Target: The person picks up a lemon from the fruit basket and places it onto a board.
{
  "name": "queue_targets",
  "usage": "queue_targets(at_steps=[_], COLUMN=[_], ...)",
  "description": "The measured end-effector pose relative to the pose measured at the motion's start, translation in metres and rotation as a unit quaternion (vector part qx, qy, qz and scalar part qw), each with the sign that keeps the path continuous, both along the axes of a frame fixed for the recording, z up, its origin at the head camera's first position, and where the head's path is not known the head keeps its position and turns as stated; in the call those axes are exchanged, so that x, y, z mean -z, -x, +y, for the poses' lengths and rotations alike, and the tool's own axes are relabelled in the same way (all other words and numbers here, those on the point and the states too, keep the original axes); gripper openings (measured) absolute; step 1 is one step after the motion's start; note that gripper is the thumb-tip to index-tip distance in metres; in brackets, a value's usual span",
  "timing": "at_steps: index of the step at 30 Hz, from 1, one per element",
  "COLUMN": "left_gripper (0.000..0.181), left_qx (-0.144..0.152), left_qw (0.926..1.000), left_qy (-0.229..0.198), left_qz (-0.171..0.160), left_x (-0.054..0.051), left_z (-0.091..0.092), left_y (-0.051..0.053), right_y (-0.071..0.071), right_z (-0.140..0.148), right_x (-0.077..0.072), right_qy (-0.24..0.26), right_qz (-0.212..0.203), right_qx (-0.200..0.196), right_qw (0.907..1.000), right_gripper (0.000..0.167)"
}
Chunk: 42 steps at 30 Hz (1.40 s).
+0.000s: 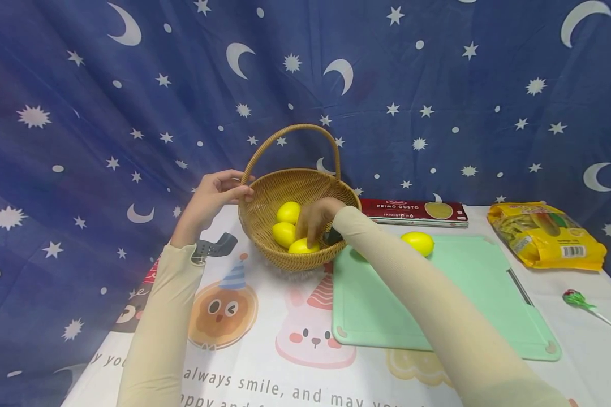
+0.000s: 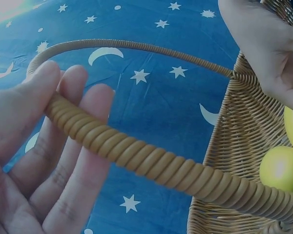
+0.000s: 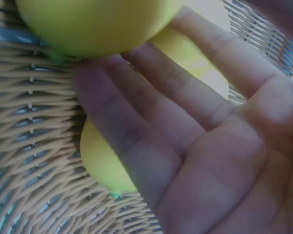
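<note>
A woven wicker basket (image 1: 257, 217) stands tilted toward me, its arched handle (image 2: 151, 158) up. My left hand (image 1: 215, 195) holds that handle near its left foot, thumb on one side and fingers on the other. Inside the basket, my right hand (image 1: 318, 217) reaches down from above. Its fingers lie against a yellow lemon (image 3: 102, 24), with the fingertips partly behind the fruit; the thumb is not clearly seen. In the head view this lemon (image 1: 301, 247) is the nearest of three in the basket. Two others, an upper lemon (image 1: 288, 212) and a middle lemon (image 1: 283, 233), lie beside it.
A pale green cutting board (image 1: 387, 316) lies right of the basket, bearing another lemon (image 1: 418, 243). Something yellow-green is mostly hidden under my right sleeve. Behind are red spaghetti packs (image 1: 412, 212); farther right, a yellow bag (image 1: 547, 237) and a lollipop (image 1: 580, 299). A starry blue curtain (image 1: 183, 102) hangs behind.
</note>
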State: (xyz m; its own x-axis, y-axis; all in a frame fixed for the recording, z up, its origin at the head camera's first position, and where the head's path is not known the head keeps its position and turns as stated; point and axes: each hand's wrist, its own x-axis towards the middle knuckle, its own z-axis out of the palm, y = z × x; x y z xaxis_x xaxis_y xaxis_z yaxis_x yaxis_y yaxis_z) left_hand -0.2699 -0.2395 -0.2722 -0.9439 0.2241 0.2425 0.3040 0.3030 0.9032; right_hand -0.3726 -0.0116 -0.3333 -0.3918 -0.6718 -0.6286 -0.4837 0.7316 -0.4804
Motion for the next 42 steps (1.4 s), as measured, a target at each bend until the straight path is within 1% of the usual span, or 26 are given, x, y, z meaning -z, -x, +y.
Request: queue_targets(at_steps=[3,5,7,9,12,14,20,22,26,29,32,34,37,42], left_gripper=[0.025,0.026,0.025,0.026,0.028,0.029,0.032,0.035,0.041,0.039,0.032,0.028,0.026,0.027], left_qx=[0.001,-0.001,-0.002,-0.005,-0.009,-0.012,-0.012,-0.01,-0.007,-0.008,-0.006,-0.005,-0.004,-0.003], left_qw=[1.0,1.0,1.0,1.0,0.9999,0.9997,0.9997,0.9998,0.9999,0.9999,0.9999,0.9999,1.0,1.0], left_qy=[0.0,0.001,0.004,0.007,0.014,0.019,0.021,0.016,0.012,0.012,0.012,0.011,0.008,0.009], left_qz=[0.002,0.002,0.002,0.001,0.0,-0.001,0.001,0.003,0.003,0.002,0.0,0.0,0.001,0.0], left_x=[0.0004,0.0007,0.0011,0.0012,0.001,0.0007,0.0012,0.0018,0.0025,0.0023,0.0014,0.001,0.0008,0.0016], left_z=[0.0001,-0.0002,-0.0006,-0.0007,-0.0007,-0.0008,-0.002,-0.0025,-0.0033,-0.003,-0.0025,-0.0021,-0.0018,-0.0019], left_y=[-0.0004,-0.0005,-0.0001,-0.0001,-0.0005,-0.0013,-0.0013,-0.0007,-0.0003,-0.0003,-0.0008,-0.0009,-0.0007,-0.0005], right_y=[-0.0012,-0.002,-0.0025,-0.0026,-0.0024,-0.0024,-0.003,-0.0025,-0.0001,0.0023,0.0035,0.004,0.0039,0.0033], right_z=[-0.0015,-0.0027,-0.0039,-0.0045,-0.0048,-0.0049,-0.0046,-0.004,-0.0025,-0.0015,-0.0014,-0.002,-0.0024,-0.0033], right_x=[0.0017,0.0019,0.0021,0.0019,0.0012,0.0007,-0.0002,-0.0005,0.0,0.0015,0.0023,0.0028,0.0027,0.0037], right_qy=[-0.01,-0.017,-0.026,-0.031,-0.036,-0.035,-0.004,0.006,0.036,0.061,0.086,0.1,0.115,0.129], right_qz=[-0.055,-0.076,-0.091,-0.094,-0.088,-0.072,-0.071,-0.064,-0.024,0.003,0.008,0.012,0.012,-0.021], right_qx=[0.044,0.062,0.066,0.053,0.034,0.016,0.03,0.023,-0.007,-0.024,-0.031,-0.046,-0.054,-0.042], right_qw=[0.9975,0.995,0.9933,0.9937,0.9949,0.9966,0.997,0.9977,0.9991,0.9978,0.9958,0.9939,0.9918,0.9905], right_gripper=[0.046,0.05,0.054,0.057,0.06,0.06,0.059,0.058,0.056,0.056,0.054,0.053,0.051,0.047])
